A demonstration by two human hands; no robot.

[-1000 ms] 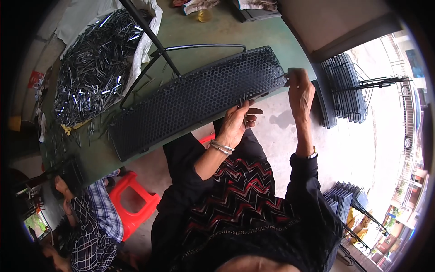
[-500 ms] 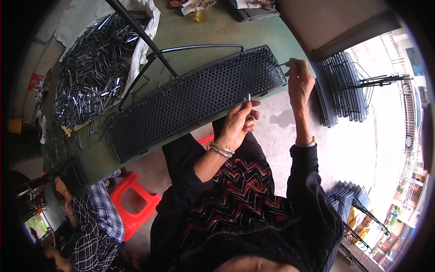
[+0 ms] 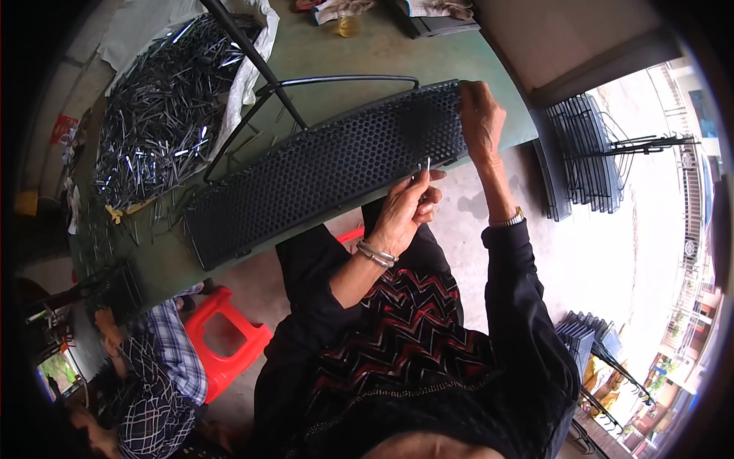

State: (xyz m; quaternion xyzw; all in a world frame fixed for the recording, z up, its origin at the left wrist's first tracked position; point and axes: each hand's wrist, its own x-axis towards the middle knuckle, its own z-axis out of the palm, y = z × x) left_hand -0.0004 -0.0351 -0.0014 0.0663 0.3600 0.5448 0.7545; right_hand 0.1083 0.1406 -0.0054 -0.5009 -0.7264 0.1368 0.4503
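Observation:
A long black perforated metal panel (image 3: 321, 157) lies slantwise across the green table near its front edge. Black rods (image 3: 260, 65) rise from behind it. My left hand (image 3: 405, 210) is closed just below the panel's front edge, with thin metal strips (image 3: 428, 164) poking up from its fingers; how many is not clear. At the panel's right end my right hand (image 3: 482, 122) is closed, knuckles up, against the far corner. Its fingertips, and anything in them, are hidden.
On the left of the green table (image 3: 329, 53) a white sack (image 3: 264, 46) holds a heap of thin dark metal strips (image 3: 160, 115). Gloves and a cup (image 3: 349, 27) sit at the back. A red stool (image 3: 222, 336) and another person (image 3: 157, 382) are lower left; racks (image 3: 585, 153) stand right.
My right hand has moved left and slightly up, from beside the panel's right end onto its corner. The thin piece seen at its fingertips is now hidden. My left hand has barely moved.

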